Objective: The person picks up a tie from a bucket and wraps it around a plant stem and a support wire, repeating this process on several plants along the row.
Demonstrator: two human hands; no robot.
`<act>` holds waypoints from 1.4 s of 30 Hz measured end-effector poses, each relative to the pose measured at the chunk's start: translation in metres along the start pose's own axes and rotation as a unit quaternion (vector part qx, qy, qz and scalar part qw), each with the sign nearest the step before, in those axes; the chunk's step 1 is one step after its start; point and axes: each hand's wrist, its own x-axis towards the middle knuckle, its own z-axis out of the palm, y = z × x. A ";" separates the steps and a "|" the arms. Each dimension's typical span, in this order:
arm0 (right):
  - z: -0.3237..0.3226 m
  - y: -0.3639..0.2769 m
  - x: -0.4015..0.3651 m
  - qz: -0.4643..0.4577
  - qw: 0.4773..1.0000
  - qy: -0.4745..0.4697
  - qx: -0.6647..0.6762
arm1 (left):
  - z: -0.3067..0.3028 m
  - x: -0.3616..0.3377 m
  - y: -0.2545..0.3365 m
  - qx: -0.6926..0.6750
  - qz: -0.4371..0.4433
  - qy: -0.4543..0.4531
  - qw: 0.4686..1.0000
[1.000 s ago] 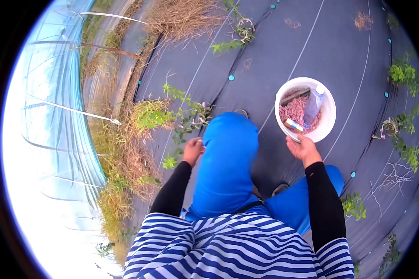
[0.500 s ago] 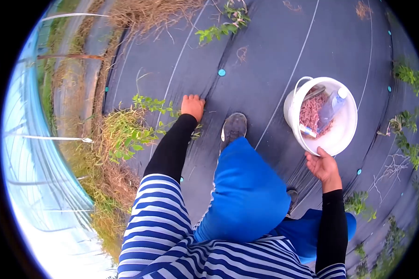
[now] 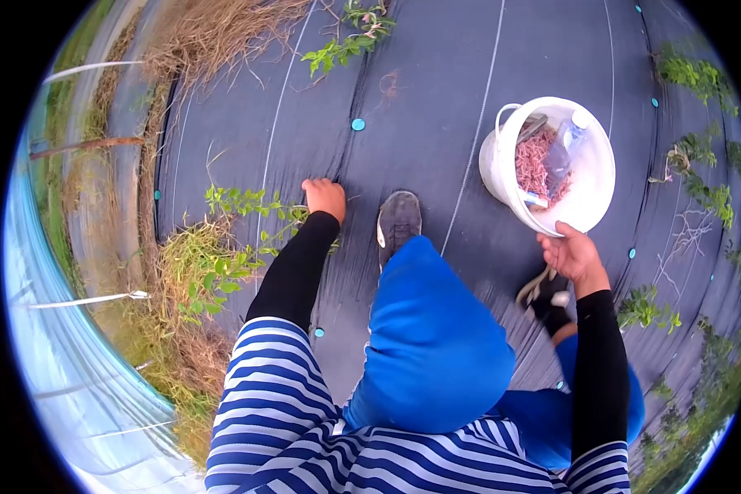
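My left hand (image 3: 324,198) is low over the dark ground cover (image 3: 428,90), beside a leafy green plant (image 3: 239,202), its fingers curled together; whatever they may hold is hidden. At the right, my right hand (image 3: 572,253) grips the near rim of a white bucket (image 3: 597,193), thumb on the edge. The bucket tilts toward me. Inside it lie small pinkish pieces (image 3: 535,165), a clear plastic bottle (image 3: 563,152) with a white cap, and a small white item near the bottom.
My front shoe (image 3: 399,221) is planted between my hands; the other shoe (image 3: 545,296) is behind at the right. Dry straw (image 3: 214,37) and weeds (image 3: 193,272) line the left edge. More plants (image 3: 646,309) grow at the right. Pale netting (image 3: 66,354) hangs far left.
The view has shifted over the ground cover. My rear foot has swung further into view. Both hands keep much the same pose, the right one still at the bucket's rim.
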 end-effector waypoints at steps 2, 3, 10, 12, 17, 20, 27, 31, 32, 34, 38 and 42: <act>-0.005 0.006 0.005 0.000 1.000 -0.010 0.011 | 0.000 -0.001 0.001 0.004 0.009 -0.020 1.000; -0.005 0.005 0.004 -0.004 1.000 -0.022 0.009 | 0.000 -0.001 0.001 -0.002 0.008 -0.027 1.000; 0.002 0.002 -0.003 -0.004 1.000 -0.012 -0.012 | 0.000 0.009 0.001 0.001 -0.003 -0.020 1.000; 0.001 0.005 -0.003 -0.001 1.000 -0.008 -0.015 | 0.001 0.006 -0.001 0.005 0.009 -0.024 1.000; 0.003 0.005 -0.005 -0.024 0.999 -0.010 -0.025 | -0.007 0.010 -0.016 -0.037 0.042 -0.045 0.997; 0.002 0.006 -0.003 -0.025 0.999 -0.007 -0.029 | -0.022 0.018 -0.041 -0.106 0.084 -0.110 0.985; 0.004 0.004 -0.004 -0.031 0.999 0.007 -0.038 | -0.048 0.040 -0.138 -0.032 -0.290 0.186 0.938; 0.006 0.006 -0.003 -0.033 0.999 0.009 -0.028 | -0.073 0.029 -0.126 -0.402 0.073 0.042 0.912; 0.005 0.006 -0.003 -0.035 0.999 0.007 -0.030 | -0.071 0.025 -0.116 -0.337 0.133 -0.008 0.932; 0.005 0.006 -0.004 -0.035 0.999 0.006 -0.033 | -0.033 0.029 -0.100 -0.235 0.171 -0.115 0.950; 0.009 0.005 -0.008 -0.037 0.999 0.007 -0.038 | 0.045 0.038 -0.090 -0.193 0.155 -0.177 0.953; 0.005 0.005 -0.004 -0.034 0.999 0.004 -0.037 | 0.086 0.054 -0.090 -0.207 0.128 -0.166 0.956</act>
